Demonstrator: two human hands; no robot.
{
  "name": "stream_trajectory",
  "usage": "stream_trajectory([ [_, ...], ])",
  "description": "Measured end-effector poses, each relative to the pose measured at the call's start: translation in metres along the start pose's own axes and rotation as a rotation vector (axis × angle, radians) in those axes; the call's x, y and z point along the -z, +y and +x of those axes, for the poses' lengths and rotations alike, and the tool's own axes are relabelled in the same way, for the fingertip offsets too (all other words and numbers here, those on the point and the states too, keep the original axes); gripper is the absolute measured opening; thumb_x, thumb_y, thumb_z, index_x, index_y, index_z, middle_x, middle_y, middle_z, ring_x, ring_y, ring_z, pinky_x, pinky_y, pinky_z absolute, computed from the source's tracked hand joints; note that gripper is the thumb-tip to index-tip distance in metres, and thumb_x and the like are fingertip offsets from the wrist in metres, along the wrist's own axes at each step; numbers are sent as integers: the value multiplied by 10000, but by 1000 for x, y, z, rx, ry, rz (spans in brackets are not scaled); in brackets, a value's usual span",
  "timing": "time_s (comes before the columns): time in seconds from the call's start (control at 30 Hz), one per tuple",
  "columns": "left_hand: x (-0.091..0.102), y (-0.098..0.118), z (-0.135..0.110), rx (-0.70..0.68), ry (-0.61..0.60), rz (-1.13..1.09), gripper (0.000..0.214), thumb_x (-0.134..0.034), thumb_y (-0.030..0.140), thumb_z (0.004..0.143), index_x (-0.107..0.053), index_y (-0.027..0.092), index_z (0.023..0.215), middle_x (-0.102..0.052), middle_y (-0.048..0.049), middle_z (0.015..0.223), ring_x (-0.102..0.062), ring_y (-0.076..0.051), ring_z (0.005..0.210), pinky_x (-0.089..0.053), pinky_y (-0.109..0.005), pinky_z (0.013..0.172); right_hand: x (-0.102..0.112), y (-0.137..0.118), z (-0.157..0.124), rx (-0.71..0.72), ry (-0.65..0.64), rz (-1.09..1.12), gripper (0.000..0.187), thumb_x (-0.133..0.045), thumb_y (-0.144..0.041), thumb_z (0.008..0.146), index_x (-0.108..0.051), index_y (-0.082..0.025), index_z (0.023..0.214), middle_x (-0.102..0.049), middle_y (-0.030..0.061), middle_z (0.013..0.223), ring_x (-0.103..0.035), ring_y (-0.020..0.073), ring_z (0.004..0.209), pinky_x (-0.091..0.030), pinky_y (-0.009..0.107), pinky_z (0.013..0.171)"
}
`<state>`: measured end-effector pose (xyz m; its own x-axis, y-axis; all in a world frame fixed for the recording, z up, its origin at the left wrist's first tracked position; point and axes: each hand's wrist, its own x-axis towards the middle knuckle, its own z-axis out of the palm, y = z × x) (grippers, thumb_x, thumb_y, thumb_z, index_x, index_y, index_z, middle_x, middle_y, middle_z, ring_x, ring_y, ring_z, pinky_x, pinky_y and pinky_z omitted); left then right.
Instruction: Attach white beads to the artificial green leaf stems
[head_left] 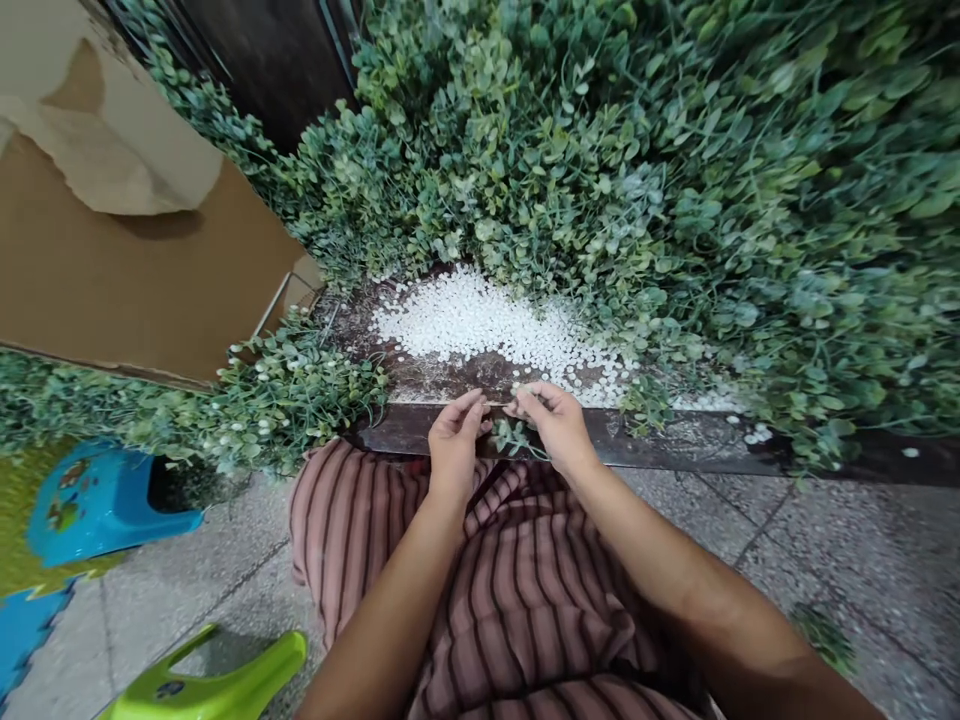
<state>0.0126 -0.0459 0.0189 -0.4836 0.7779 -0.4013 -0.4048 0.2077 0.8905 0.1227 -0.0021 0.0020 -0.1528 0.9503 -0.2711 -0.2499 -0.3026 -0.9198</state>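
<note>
My left hand (455,437) is closed in a pinch over the front edge of a low dark table, and what its fingertips hold is too small to make out. Close beside it, my right hand (555,422) pinches a small green leafy sprig (513,437), which looks artificial and hangs down between the hands. Just beyond my fingers lies a heap of small white pellet-like pieces (480,318), spread across the dark tabletop (431,380). Some pieces are scattered toward the right, among the leaves.
A large mass of leafy green sprigs (675,200) covers the back and right. An open cardboard box (127,280) stands at left, with more sprigs (300,390) by it. On the tiled floor are a blue stool (97,500) and a lime-green stool (217,685).
</note>
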Motion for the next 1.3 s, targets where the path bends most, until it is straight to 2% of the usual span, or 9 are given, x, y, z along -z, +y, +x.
stream_trajectory([
  [0.13, 12, 10, -11, 43, -38, 50, 365, -744, 358, 580, -667, 175, 886, -676, -55, 922, -608, -124, 788, -477, -237, 680, -2, -14, -1, -13, 61, 226, 250, -739, -398, 576, -612, -189, 626, -595, -26, 627, -564, 105, 614, -461, 255, 678],
  [0.27, 10, 13, -28, 296, -236, 16, 522, -781, 429, 506, -629, 171, 934, -663, -77, 932, -617, -153, 781, -495, -274, 660, -9, -32, -7, -11, 29, 312, 227, -740, -382, 599, -623, -197, 663, -589, -29, 635, -577, 111, 661, -480, 256, 694],
  [0.37, 2, 14, -37, 377, -366, -80, 546, -777, 477, 482, -614, 176, 908, -658, -60, 886, -623, -150, 750, -499, -270, 639, -14, -42, -15, 27, -52, 301, 213, -725, -363, 627, -592, -196, 628, -582, -29, 647, -584, 120, 698, -485, 263, 708],
  [0.6, 0, 20, -37, 241, -277, -121, 368, -795, 329, 510, -620, 158, 785, -618, 24, 669, -563, -56, 592, -449, -157, 544, -16, -46, -27, 84, -137, 216, 180, -706, -361, 657, -629, -211, 720, -585, -25, 644, -568, 128, 649, -476, 287, 689],
  [0.83, 11, 24, -30, 44, -148, 23, 330, -770, 289, 504, -607, 159, 760, -628, 21, 693, -546, -68, 589, -430, -164, 506, -12, -40, -23, 107, -128, 113, 189, -687, -371, 653, -605, -219, 730, -602, -9, 701, -575, 155, 731, -453, 330, 794],
  [0.93, 14, 27, -28, -11, -128, 69, 316, -754, 280, 514, -607, 159, 766, -634, 14, 695, -536, -74, 580, -420, -176, 499, -12, -37, -24, 155, -73, -24, 215, -663, -367, 667, -594, -221, 809, -602, 19, 821, -567, 172, 812, -452, 345, 814],
  [1.03, 15, 28, -28, -63, -122, 98, 293, -737, 266, 534, -611, 159, 776, -637, 9, 693, -538, -81, 586, -426, -194, 529, -16, -36, -29, 302, 0, -223, 274, -641, -324, 688, -570, -214, 928, -553, 57, 979, -534, 188, 940, -441, 352, 856],
  [1.17, 16, 26, -29, -111, -111, 101, 267, -723, 249, 548, -612, 160, 774, -638, 8, 695, -550, -94, 621, -440, -212, 577, -22, -35, -37, 488, -47, -468, 287, -607, -288, 704, -563, -201, 974, -522, 77, 1000, -513, 206, 987, -421, 367, 886],
  [1.3, 18, 24, -30, -133, -115, 116, 235, -708, 227, 575, -618, 166, 784, -657, -4, 760, -574, -107, 691, -449, -225, 637, -23, -29, -36, 427, -71, -557, 292, -594, -288, 698, -575, -205, 977, -558, 71, 953, -536, 218, 927, -432, 377, 840],
])
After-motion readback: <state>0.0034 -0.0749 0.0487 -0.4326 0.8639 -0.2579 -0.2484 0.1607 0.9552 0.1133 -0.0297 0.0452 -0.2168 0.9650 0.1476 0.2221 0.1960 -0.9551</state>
